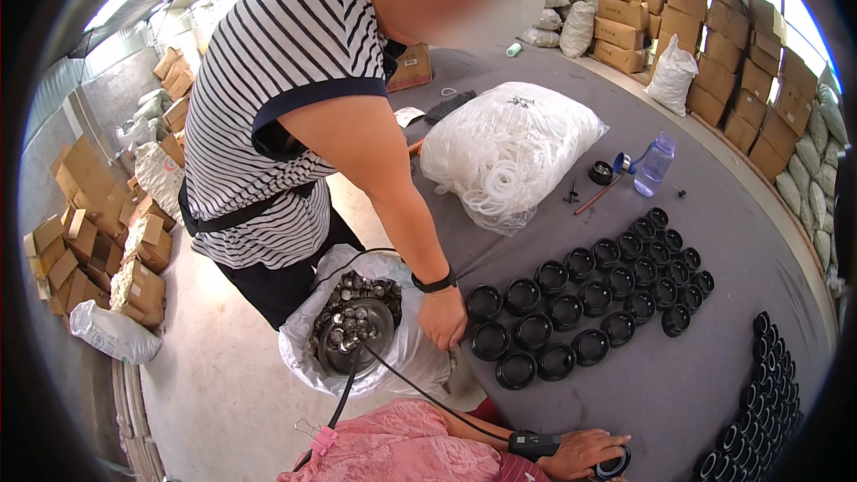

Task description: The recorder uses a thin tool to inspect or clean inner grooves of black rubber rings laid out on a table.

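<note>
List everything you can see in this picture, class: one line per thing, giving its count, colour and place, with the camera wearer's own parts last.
Table: one, grey, right half.
Caps in rows: about thirty, black, table centre.
Stacked caps: many, black, lower right edge.
Bag of rings: one, clear with white rings, table top.
Bottle: one, clear bluish, right of the bag.
Bag of metal parts: one, white, on the floor beside the table.
Cardboard boxes: many, brown, along the walls.
Co-worker's hand: one, at the table edge.
Right hand: on a black cap, bottom edge.
Left hand: not visible.
</note>
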`<action>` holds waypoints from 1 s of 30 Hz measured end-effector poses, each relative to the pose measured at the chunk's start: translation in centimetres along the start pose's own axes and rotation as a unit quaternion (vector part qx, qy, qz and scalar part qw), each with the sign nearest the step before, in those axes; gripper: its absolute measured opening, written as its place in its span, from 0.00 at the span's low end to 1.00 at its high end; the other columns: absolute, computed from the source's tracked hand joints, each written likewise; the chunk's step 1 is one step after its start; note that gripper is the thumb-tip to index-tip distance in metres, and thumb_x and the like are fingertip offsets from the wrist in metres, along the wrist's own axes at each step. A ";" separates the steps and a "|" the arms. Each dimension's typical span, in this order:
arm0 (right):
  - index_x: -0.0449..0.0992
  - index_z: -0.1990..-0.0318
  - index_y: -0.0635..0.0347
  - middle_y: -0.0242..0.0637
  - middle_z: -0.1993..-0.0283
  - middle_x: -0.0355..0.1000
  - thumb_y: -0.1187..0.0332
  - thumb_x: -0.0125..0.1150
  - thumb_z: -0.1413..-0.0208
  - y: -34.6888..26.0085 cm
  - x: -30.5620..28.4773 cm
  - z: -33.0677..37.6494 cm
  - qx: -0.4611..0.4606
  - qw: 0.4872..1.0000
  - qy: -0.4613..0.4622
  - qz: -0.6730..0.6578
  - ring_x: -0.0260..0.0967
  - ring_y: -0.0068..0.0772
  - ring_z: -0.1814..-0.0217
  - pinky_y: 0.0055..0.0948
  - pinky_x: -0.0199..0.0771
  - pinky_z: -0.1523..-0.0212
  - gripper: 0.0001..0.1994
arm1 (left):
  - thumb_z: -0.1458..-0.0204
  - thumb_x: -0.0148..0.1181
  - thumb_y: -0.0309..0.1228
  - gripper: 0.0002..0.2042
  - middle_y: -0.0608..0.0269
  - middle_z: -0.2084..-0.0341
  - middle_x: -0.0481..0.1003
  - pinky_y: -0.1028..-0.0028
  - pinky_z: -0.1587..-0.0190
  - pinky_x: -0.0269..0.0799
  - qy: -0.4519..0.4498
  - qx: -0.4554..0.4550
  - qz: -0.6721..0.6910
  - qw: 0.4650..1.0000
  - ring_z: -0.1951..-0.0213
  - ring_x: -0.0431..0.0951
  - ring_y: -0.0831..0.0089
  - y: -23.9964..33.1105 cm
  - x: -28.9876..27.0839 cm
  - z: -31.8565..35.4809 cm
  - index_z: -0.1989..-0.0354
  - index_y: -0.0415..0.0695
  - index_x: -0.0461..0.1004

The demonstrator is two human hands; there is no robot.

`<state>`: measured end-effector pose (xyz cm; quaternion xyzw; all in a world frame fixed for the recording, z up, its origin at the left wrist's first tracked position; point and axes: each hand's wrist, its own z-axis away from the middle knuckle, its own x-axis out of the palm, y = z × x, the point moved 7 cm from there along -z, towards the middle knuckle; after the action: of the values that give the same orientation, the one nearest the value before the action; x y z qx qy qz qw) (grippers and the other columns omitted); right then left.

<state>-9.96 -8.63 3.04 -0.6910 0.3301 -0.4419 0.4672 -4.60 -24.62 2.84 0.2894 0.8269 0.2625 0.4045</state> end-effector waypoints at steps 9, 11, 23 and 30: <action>0.75 0.61 0.63 0.46 0.61 0.76 0.62 0.58 0.35 0.2 0.0 0.1 0.006 1.000 0.000 0.008 0.72 0.35 0.61 0.34 0.73 0.57 0.11 | 0.57 0.65 0.34 0.25 0.48 0.42 0.69 0.57 0.47 0.69 -0.002 0.003 0.003 1.000 0.50 0.74 0.49 0.3 0.0 0.1 0.48 0.43 0.70; 0.75 0.61 0.63 0.45 0.62 0.76 0.62 0.58 0.35 -0.1 -0.1 0.4 0.004 1.000 0.011 0.015 0.72 0.35 0.62 0.34 0.73 0.58 0.12 | 0.57 0.65 0.33 0.25 0.48 0.42 0.69 0.57 0.47 0.70 -0.007 0.008 0.013 1.000 0.51 0.74 0.49 0.4 0.0 0.1 0.48 0.43 0.70; 0.75 0.62 0.65 0.43 0.64 0.76 0.62 0.57 0.35 0.4 -0.2 0.0 0.015 0.999 0.006 0.027 0.71 0.32 0.67 0.31 0.72 0.63 0.13 | 0.58 0.66 0.33 0.25 0.45 0.44 0.70 0.57 0.48 0.70 -0.008 0.011 0.014 1.000 0.52 0.74 0.47 0.3 -0.3 0.0 0.49 0.42 0.70; 0.75 0.63 0.65 0.42 0.65 0.76 0.61 0.56 0.35 0.3 -1.0 0.4 0.026 0.999 0.014 0.043 0.70 0.30 0.69 0.30 0.71 0.66 0.14 | 0.59 0.66 0.32 0.25 0.44 0.45 0.70 0.57 0.48 0.71 -0.010 0.012 0.020 1.000 0.53 0.75 0.46 0.9 -0.1 0.3 0.50 0.41 0.70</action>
<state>-10.01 -7.76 2.42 -0.6571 0.3545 -0.4394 0.4994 -4.12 -24.00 3.31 0.3132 0.8199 0.2574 0.4043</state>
